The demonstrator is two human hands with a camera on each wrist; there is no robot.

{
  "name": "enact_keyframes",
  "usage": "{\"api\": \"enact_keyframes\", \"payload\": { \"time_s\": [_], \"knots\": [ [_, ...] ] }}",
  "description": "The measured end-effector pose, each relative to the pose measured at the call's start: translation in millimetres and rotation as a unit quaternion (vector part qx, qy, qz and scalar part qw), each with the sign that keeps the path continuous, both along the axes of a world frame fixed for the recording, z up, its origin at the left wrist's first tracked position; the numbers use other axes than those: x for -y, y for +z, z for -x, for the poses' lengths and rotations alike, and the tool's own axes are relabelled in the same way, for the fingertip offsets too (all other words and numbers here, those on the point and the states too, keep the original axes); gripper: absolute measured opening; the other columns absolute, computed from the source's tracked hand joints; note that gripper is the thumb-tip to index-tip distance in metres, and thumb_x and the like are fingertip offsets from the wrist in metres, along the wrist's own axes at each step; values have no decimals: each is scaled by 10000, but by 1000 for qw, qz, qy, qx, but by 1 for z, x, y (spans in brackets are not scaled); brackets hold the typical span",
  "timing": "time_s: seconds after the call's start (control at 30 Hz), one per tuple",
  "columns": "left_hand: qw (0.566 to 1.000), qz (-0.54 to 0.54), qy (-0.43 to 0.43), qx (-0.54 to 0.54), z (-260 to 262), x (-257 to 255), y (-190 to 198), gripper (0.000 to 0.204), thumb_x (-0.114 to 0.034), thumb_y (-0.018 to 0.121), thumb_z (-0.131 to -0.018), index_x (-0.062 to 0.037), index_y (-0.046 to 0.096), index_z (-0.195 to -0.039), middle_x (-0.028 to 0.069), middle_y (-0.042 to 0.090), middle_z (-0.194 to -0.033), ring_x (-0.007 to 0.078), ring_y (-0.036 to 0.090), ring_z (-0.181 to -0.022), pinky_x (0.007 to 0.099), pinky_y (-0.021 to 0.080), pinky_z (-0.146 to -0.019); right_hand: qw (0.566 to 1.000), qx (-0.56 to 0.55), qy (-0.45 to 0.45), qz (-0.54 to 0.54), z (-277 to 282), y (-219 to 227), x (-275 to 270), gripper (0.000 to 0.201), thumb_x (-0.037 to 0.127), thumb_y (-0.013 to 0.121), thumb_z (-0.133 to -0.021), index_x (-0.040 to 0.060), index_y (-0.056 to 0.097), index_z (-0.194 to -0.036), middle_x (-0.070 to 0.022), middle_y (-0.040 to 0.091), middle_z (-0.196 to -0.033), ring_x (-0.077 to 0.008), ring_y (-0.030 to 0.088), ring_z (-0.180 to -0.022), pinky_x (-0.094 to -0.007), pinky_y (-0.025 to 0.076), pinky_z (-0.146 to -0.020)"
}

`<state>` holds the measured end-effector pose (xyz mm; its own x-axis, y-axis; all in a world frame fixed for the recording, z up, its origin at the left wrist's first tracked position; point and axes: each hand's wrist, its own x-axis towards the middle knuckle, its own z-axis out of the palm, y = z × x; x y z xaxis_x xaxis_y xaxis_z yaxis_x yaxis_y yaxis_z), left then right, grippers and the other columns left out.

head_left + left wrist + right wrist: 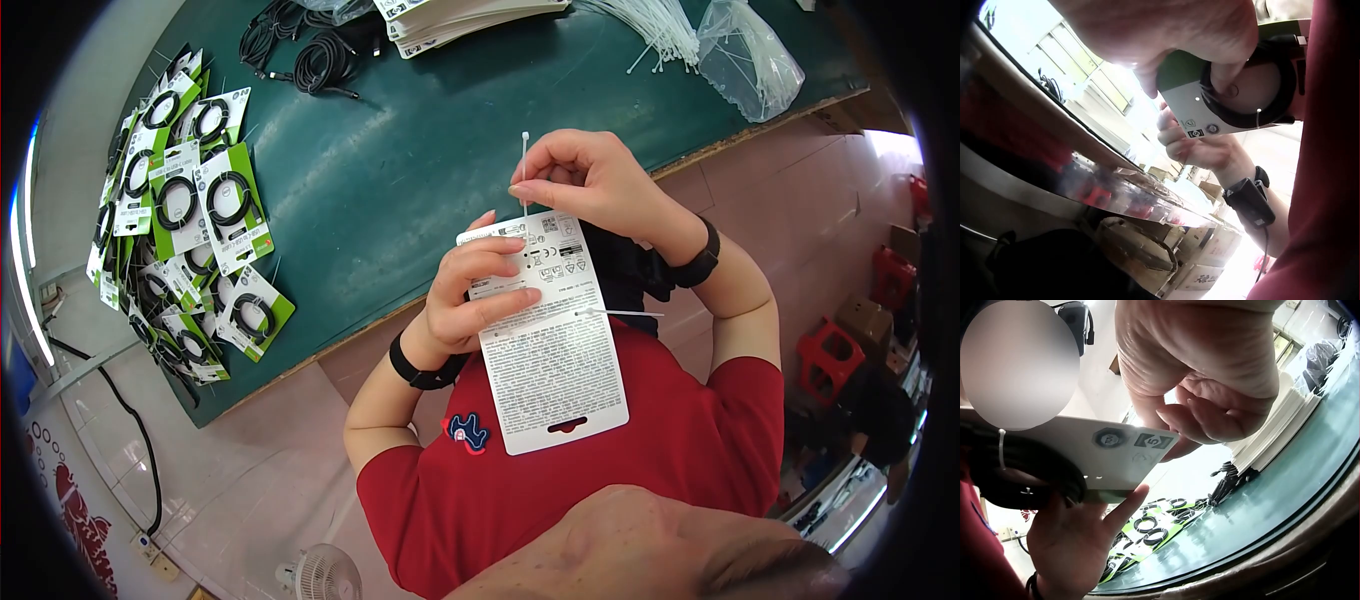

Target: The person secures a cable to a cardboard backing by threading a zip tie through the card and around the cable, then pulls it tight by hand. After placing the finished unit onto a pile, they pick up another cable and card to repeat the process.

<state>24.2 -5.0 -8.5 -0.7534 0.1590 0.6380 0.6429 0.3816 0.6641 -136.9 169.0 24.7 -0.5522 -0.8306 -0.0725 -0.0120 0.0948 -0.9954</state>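
1. Left hand [450, 290] is gripping the card [555, 380] at its left edge, centre of the frame; fingers are pressing on both faces, apparently holding it steady and flat for the other hand.
2. Right hand [590, 185] is pinching a thin tie [525, 165] at the card's top edge; fingers are closing narrowly on it, probably for fine control.
3. Card is lying printed back up in the head view, likely giving access to the tie ends; a second tie [630, 314] is sticking out past its right edge.
4. Black cable coil [1285, 81] is sitting on the green-and-white front; it's looking smooth, round, rubbery.
5. Card is looking stiff and thin, with rounded corners and a red-showing hanger slot; ties are looking like slim white plastic.
6. Surface [400, 140], smooth green, is carrying carded cables [230, 205] at left, loose black cables [325, 62], a card stack [460, 30] and a tie bundle [655, 30] along the top, beside a crinkly clear bag [750, 60].
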Motion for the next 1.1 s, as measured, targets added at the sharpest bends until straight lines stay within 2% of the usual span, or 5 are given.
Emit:
{"api": "enact_keyframes", "payload": {
  "time_s": [0.07, 0.2, 0.63, 0.87, 1.1],
  "knots": [
    [1000, 5, -1, 0, 0, 1, 1, 358, -166, 873, -732, -141, 747, -1066, 80, 569, -1082, 325, 651, -1136, 610, 407, -1112, 1000, -10, -23, -1, 1, -1, 0, 88, 78, 760, -905, 20, 704, -941, 24, 678, -833, -1, 515, -660, -182, 408, -576],
    [1000, 6, -3, -3, 1, 0, 1, 364, -162, 874, -730, -141, 747, -1070, 79, 568, -1080, 326, 651, -1137, 610, 408, -1111, 998, -64, -10, 6, 3, 1, -2, 84, 75, 761, -901, 21, 707, -936, 25, 679, -849, -2, 508, -658, -184, 402, -572],
    [1000, 2, -7, -4, 3, 0, 3, 363, -157, 880, -722, -137, 747, -1060, 73, 564, -1068, 325, 650, -1140, 606, 408, -1110, 994, -102, -23, 22, 2, 1, -3, 80, 62, 766, -892, 19, 711, -933, 11, 689, -866, -6, 509, -651, -188, 399, -558],
    [1000, 3, -7, -8, 2, 1, 2, 357, -167, 882, -719, -132, 751, -1050, 71, 565, -1066, 326, 648, -1144, 602, 409, -1110, 980, -176, -57, 67, -2, 4, -4, 95, 21, 775, -870, 23, 691, -915, -12, 711, -897, -10, 497, -638, -185, 378, -533],
    [1000, 3, -8, -5, 2, 0, 2, 347, -173, 880, -722, -130, 754, -1043, 71, 565, -1067, 327, 646, -1149, 604, 408, -1109, 974, -203, -55, 80, -2, 4, -5, 111, 8, 779, -860, 26, 683, -913, -14, 714, -900, -14, 488, -629, -186, 370, -528]
  ]
}}
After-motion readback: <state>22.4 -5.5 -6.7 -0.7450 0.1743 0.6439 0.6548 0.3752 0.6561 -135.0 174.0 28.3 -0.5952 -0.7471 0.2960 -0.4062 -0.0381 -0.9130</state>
